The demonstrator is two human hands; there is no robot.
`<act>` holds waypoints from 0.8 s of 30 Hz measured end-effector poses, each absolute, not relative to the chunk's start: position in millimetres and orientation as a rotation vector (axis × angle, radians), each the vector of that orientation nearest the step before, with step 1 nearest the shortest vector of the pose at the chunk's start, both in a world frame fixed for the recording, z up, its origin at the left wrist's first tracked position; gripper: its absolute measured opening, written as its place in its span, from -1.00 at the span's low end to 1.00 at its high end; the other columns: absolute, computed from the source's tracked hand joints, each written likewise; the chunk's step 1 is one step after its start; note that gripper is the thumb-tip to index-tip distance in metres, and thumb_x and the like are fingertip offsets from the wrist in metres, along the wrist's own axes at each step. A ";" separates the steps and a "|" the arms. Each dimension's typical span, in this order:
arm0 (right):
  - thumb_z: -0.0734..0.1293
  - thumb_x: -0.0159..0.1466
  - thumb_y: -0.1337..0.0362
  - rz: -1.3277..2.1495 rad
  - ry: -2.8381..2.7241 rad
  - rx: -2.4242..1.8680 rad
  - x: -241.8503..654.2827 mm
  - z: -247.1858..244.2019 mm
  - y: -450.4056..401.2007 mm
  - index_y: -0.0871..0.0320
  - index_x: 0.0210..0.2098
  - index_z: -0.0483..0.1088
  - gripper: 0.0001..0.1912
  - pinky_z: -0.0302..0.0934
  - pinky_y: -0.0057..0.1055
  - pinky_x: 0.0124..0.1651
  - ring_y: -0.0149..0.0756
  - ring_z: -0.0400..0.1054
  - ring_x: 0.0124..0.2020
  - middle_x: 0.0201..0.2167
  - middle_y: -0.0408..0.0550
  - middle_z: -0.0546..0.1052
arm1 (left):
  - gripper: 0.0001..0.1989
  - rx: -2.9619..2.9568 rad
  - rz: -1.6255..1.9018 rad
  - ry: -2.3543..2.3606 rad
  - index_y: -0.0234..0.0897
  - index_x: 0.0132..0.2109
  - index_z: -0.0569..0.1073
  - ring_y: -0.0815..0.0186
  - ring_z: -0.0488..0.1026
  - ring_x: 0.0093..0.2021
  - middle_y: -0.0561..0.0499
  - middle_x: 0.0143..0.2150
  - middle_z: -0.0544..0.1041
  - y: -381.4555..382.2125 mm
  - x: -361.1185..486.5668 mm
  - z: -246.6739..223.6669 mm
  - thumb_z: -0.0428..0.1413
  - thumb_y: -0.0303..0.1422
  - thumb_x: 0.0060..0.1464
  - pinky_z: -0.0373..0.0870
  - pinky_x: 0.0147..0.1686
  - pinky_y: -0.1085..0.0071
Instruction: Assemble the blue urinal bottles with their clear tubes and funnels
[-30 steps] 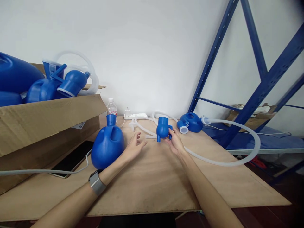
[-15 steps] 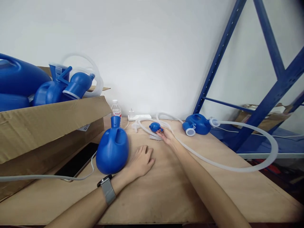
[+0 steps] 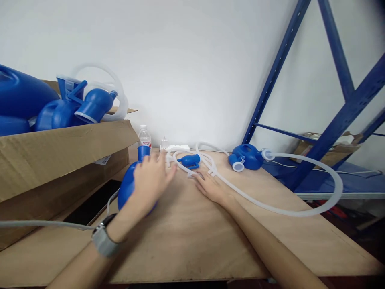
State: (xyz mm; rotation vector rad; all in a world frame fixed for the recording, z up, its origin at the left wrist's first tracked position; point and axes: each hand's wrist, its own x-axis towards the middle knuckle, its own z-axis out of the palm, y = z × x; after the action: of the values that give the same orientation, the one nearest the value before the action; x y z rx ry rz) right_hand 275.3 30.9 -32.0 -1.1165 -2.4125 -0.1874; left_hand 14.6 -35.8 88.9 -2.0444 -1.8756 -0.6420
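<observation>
My left hand (image 3: pixel 152 180) is raised in front of a blue plastic jug (image 3: pixel 124 188) with a short neck, its fingers spread and holding nothing. The hand hides most of the jug's body and handle; whether it touches the jug I cannot tell. My right hand (image 3: pixel 210 188) rests low on the tabletop with fingers stretched out. Just beyond its fingertips lies a small blue cup-shaped spout with a handle (image 3: pixel 191 160), on its side among loops of clear tubing (image 3: pixel 207 160). A whitish clip-like piece (image 3: pixel 191 174) is close to the right fingertips.
At left stands a cardboard box (image 3: pixel 69 156) full of blue jugs and tubing, with a black phone (image 3: pixel 93 202) beside it. A water bottle (image 3: pixel 144 136) and power strip (image 3: pixel 179 147) are by the wall. Another blue jug (image 3: pixel 248 154) with a long hose stands right, near a blue shelf frame (image 3: pixel 325 136).
My right hand has let go of the blue spout, which now lies on the table, and has drawn slightly nearer. My left hand has lifted off the table and moved left over the jug.
</observation>
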 end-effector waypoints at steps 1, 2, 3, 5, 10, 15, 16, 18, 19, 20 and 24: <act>0.21 0.43 0.32 -0.232 -2.421 -1.125 278.6 -33.2 30.3 0.00 0.28 0.31 -0.56 0.16 0.04 0.34 -0.05 0.24 0.32 0.27 0.12 0.35 | -0.33 -1.931 -0.562 -2.019 -0.33 0.35 0.26 -0.25 0.45 0.12 -0.41 0.15 0.50 -31.3 5.5 98.1 -0.11 0.05 0.31 0.43 -0.03 -0.04; 0.21 0.42 0.34 -0.266 -2.420 -1.138 281.2 -33.8 30.7 0.00 0.26 0.32 -0.56 0.16 0.05 0.35 -0.04 0.21 0.34 0.28 0.11 0.34 | -0.25 -1.878 -0.438 -2.164 -0.38 0.34 0.27 -0.30 0.47 0.08 -0.45 0.10 0.52 -26.0 -3.3 104.0 -0.08 0.12 0.26 0.43 -0.06 -0.07; 0.21 0.42 0.35 -0.293 -2.414 -1.156 283.2 -33.8 31.6 0.00 0.26 0.33 -0.56 0.15 0.06 0.36 -0.03 0.19 0.35 0.29 0.11 0.34 | -0.20 -1.886 -0.298 -2.298 -0.41 0.31 0.30 -0.31 0.49 0.04 -0.46 0.05 0.55 -20.5 -11.5 106.8 -0.04 0.16 0.21 0.43 -0.07 -0.07; 0.21 0.41 0.36 -0.331 -2.407 -1.195 284.8 -32.7 33.0 0.00 0.26 0.33 -0.55 0.15 0.08 0.36 -0.02 0.16 0.37 0.28 0.12 0.34 | -0.21 -1.970 -0.135 -2.373 -0.40 0.27 0.35 -0.31 0.50 0.05 -0.47 0.09 0.54 -11.4 -23.8 105.6 0.03 0.16 0.15 0.43 -0.06 -0.05; 0.21 0.38 0.39 -0.476 -2.389 -1.276 278.0 -28.7 29.4 0.19 0.31 0.29 -0.49 0.14 0.06 0.37 0.09 0.11 0.40 0.32 0.28 0.29 | -0.20 -2.297 -0.130 -2.205 -0.10 0.37 0.25 -0.27 0.47 0.14 -0.28 0.27 0.45 -11.3 -30.9 96.5 0.06 0.14 0.06 0.42 -0.02 -0.06; 0.27 0.37 0.33 -0.542 -2.351 -1.354 272.7 -30.6 28.7 0.25 0.23 0.36 -0.55 0.07 0.16 0.38 0.22 0.05 0.42 0.37 0.34 0.21 | -0.29 -2.593 -0.185 -2.016 -0.06 0.23 0.34 -0.16 0.50 0.12 -0.16 0.19 0.53 -13.4 -25.9 100.2 0.10 0.14 -0.02 0.41 0.02 0.05; 0.29 0.36 0.33 -0.540 -2.341 -1.365 273.0 -31.5 29.5 0.26 0.21 0.37 -0.57 0.06 0.17 0.38 0.23 0.03 0.42 0.38 0.35 0.20 | -0.35 -2.627 -0.225 -1.995 -0.09 0.17 0.36 -0.13 0.52 0.10 -0.16 0.17 0.55 -10.8 -25.6 100.6 0.07 0.13 0.01 0.41 0.02 0.08; 0.31 0.35 0.34 -0.524 -2.329 -1.367 274.4 -32.5 30.8 0.27 0.12 0.41 -0.64 0.06 0.17 0.38 0.22 0.01 0.43 0.38 0.35 0.20 | -0.44 -2.691 -0.310 -1.953 -0.14 0.08 0.37 -0.06 0.53 0.07 -0.17 0.12 0.57 -3.0 -26.1 101.0 0.01 0.10 0.06 0.42 0.02 0.13; 0.31 0.35 0.34 -0.507 -2.331 -1.356 275.1 -32.3 31.0 0.25 0.07 0.43 -0.69 0.07 0.16 0.37 0.21 0.02 0.43 0.37 0.33 0.22 | -0.45 -2.728 -0.336 -1.932 -0.17 0.05 0.37 -0.04 0.53 0.06 -0.18 0.11 0.57 1.6 -26.8 101.3 0.01 0.10 0.06 0.42 0.01 0.15; 0.30 0.36 0.34 -0.480 -2.336 -1.338 275.6 -31.6 30.8 0.23 0.03 0.44 -0.74 0.11 0.15 0.35 0.18 0.06 0.41 0.34 0.31 0.25 | -0.44 -2.770 -0.340 -1.918 -0.18 0.04 0.37 -0.03 0.53 0.06 -0.19 0.10 0.57 6.4 -27.6 102.1 0.01 0.11 0.06 0.43 0.01 0.17; 0.27 0.43 0.25 -0.308 -2.314 -1.221 274.2 -24.1 26.8 0.15 0.00 0.41 -0.80 0.27 0.06 0.23 0.05 0.28 0.24 0.18 0.20 0.42 | -0.31 -2.912 -0.247 -1.901 -0.22 0.13 0.36 0.00 0.51 0.11 -0.19 0.16 0.54 21.6 -27.9 107.6 0.06 0.17 0.01 0.44 0.06 0.22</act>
State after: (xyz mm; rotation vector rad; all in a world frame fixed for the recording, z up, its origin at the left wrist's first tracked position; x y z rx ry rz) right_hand 274.2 26.8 -24.1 -1.2211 -2.3142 -0.3077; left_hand -27.9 21.6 107.6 -2.9120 -1.9014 -0.2472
